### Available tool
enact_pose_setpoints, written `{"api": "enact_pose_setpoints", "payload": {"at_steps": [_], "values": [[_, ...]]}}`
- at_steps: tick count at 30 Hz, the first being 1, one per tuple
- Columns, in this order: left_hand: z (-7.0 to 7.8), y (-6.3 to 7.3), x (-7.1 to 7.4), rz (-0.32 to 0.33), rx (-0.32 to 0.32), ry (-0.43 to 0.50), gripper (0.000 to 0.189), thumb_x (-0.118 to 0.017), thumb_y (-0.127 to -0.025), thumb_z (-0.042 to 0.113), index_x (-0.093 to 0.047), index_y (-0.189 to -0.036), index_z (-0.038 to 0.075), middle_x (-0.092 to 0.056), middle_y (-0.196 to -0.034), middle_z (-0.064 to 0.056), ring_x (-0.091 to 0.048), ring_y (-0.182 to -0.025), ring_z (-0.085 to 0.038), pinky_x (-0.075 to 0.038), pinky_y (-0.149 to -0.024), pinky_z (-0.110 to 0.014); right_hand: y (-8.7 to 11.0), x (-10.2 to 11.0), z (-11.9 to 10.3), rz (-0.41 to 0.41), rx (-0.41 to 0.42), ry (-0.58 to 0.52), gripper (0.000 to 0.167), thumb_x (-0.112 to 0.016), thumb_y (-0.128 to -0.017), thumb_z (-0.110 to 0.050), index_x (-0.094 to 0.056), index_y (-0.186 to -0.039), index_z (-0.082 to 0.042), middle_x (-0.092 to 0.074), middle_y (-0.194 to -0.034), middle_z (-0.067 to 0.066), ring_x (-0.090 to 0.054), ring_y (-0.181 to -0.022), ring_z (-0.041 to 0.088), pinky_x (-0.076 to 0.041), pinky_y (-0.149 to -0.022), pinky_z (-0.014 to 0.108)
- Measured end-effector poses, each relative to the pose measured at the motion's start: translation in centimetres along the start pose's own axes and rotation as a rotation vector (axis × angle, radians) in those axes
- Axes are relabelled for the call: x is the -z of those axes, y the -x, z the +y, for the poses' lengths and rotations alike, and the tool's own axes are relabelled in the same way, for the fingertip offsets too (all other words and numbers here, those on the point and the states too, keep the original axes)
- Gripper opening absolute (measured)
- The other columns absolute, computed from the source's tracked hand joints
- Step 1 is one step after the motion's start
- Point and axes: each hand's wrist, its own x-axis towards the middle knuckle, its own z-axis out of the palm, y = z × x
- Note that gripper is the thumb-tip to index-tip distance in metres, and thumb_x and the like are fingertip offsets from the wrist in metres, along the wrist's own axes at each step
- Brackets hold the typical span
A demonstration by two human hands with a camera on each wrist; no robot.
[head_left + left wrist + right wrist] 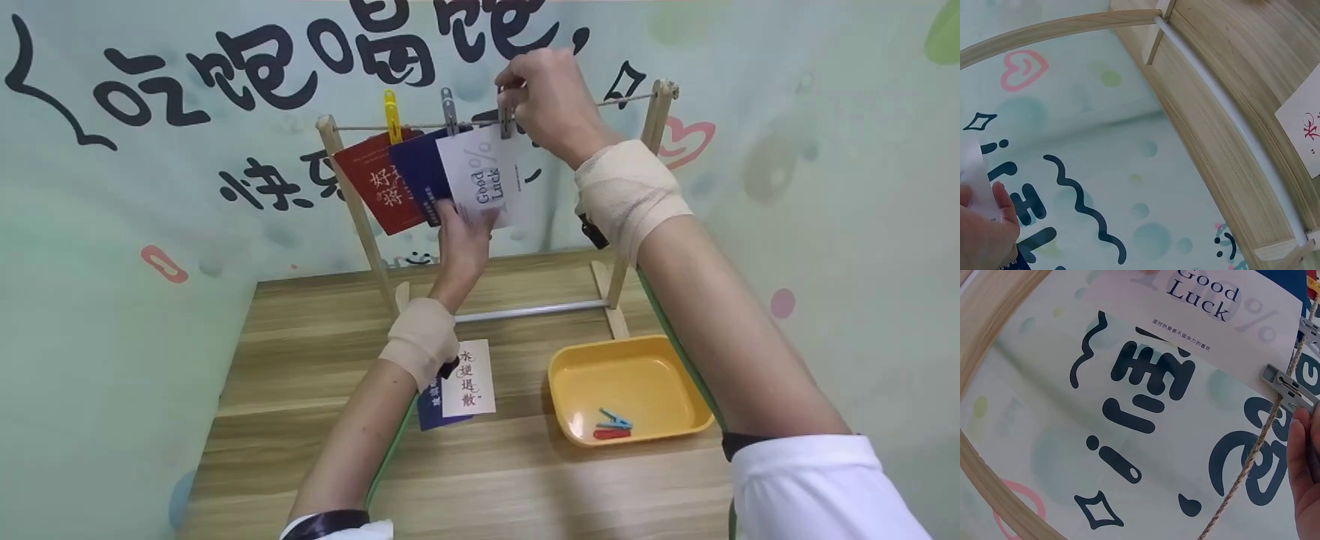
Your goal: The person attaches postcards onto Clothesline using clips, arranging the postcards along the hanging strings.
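A white "Good Luck" card hangs at the rope, its lower edge pinched by my left hand between thumb and fingers. My right hand pinches a grey clothespin whose jaws sit over the rope and the card's upper corner. Another grey clothespin grips the rope nearer the middle, above a dark blue card that the white card partly overlaps. To the left, a yellow clothespin holds a red card.
The rope runs between two wooden posts, joined low down by a pale rod. On the table, a white card overlaps a blue card. A yellow tray holds a blue clothespin and a red one.
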Motion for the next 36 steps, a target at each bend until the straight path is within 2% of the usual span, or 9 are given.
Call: {"api": "enact_pose_setpoints", "payload": {"at_steps": [3, 8, 12, 15, 20, 24, 29, 36], "values": [[-0.2, 0.1, 0.0, 0.000, 0.013, -0.013, 0.049, -0.062, -0.099, 0.019, -0.033, -0.137, 0.004, -0.058, -0.126, -0.019, -0.060, -0.104, -0.024, -0.055, -0.079, -0.029, 0.0, -0.2, 0.1, -0.020, -0.010, -0.010, 0.029, -0.056, -0.100, -0.006, -0.068, -0.127, -0.006, -0.070, -0.129, 0.009, -0.070, -0.112, 0.017, -0.057, -0.092, 0.024], [-0.5, 0.4, -0.1, -0.016, -0.008, 0.001, 0.054, -0.061, -0.100, 0.018, -0.030, -0.143, 0.008, -0.058, -0.130, -0.019, -0.059, -0.111, -0.025, -0.056, -0.081, -0.032, 0.2, -0.5, 0.4, -0.011, -0.003, -0.025, 0.030, -0.057, -0.100, -0.006, -0.067, -0.128, -0.008, -0.069, -0.130, 0.007, -0.068, -0.117, 0.016, -0.055, -0.097, 0.022], [-0.5, 0.5, -0.1, -0.014, -0.027, -0.047, 0.054, -0.061, -0.099, 0.017, -0.032, -0.144, 0.008, -0.059, -0.135, -0.018, -0.059, -0.122, -0.028, -0.053, -0.097, -0.038, 0.5, -0.6, 0.7, -0.003, 0.008, -0.037, 0.030, -0.056, -0.102, -0.009, -0.066, -0.130, -0.009, -0.068, -0.132, 0.007, -0.068, -0.117, 0.016, -0.055, -0.097, 0.021], [-0.7, 0.6, -0.2, -0.015, -0.027, -0.088, 0.049, -0.062, -0.099, 0.017, -0.037, -0.138, 0.004, -0.061, -0.132, -0.018, -0.060, -0.120, -0.028, -0.049, -0.103, -0.038, 0.6, -0.7, 0.8, 0.013, 0.030, -0.052, 0.030, -0.057, -0.102, -0.012, -0.066, -0.131, -0.009, -0.068, -0.132, 0.006, -0.069, -0.114, 0.015, -0.055, -0.095, 0.020], [-1.2, 1.0, 0.0, -0.030, 0.015, -0.105, 0.043, -0.065, -0.098, 0.017, -0.041, -0.130, 0.002, -0.064, -0.120, -0.018, -0.063, -0.108, -0.027, -0.052, -0.094, -0.035, 0.9, -1.0, 0.8, 0.052, 0.054, -0.081, 0.033, -0.060, -0.100, -0.012, -0.064, -0.132, -0.007, -0.065, -0.136, 0.007, -0.069, -0.114, 0.015, -0.055, -0.094, 0.019], [-1.5, 1.3, 0.3, -0.025, 0.033, -0.110, 0.043, -0.066, -0.097, 0.017, -0.042, -0.130, 0.002, -0.065, -0.118, -0.019, -0.064, -0.108, -0.029, -0.053, -0.096, -0.036, 1.3, -1.3, 0.5, 0.112, 0.034, -0.086, 0.037, -0.061, -0.099, -0.012, -0.060, -0.135, -0.003, -0.062, -0.140, 0.010, -0.067, -0.119, 0.017, -0.053, -0.098, 0.019], [-1.9, 1.6, 0.6, -0.013, 0.044, -0.104, 0.046, -0.068, -0.096, 0.017, -0.042, -0.131, 0.002, -0.066, -0.118, -0.020, -0.066, -0.109, -0.030, -0.054, -0.096, -0.037, 2.3, -1.6, 0.0, 0.179, 0.020, -0.092, 0.037, -0.061, -0.099, -0.011, -0.058, -0.135, -0.001, -0.062, -0.136, 0.013, -0.067, -0.112, 0.019, -0.053, -0.095, 0.019], [-2.6, 2.5, 1.1, -0.019, 0.086, -0.108, 0.047, -0.069, -0.095, 0.017, -0.045, -0.133, 0.003, -0.066, -0.113, -0.018, -0.066, -0.107, -0.030, -0.055, -0.093, -0.038, 4.6, -1.9, -0.9, 0.179, 0.019, -0.116, 0.034, -0.063, -0.097, -0.009, -0.059, -0.130, 0.000, -0.059, -0.128, 0.013, -0.067, -0.106, 0.019, -0.053, -0.091, 0.020]]}}
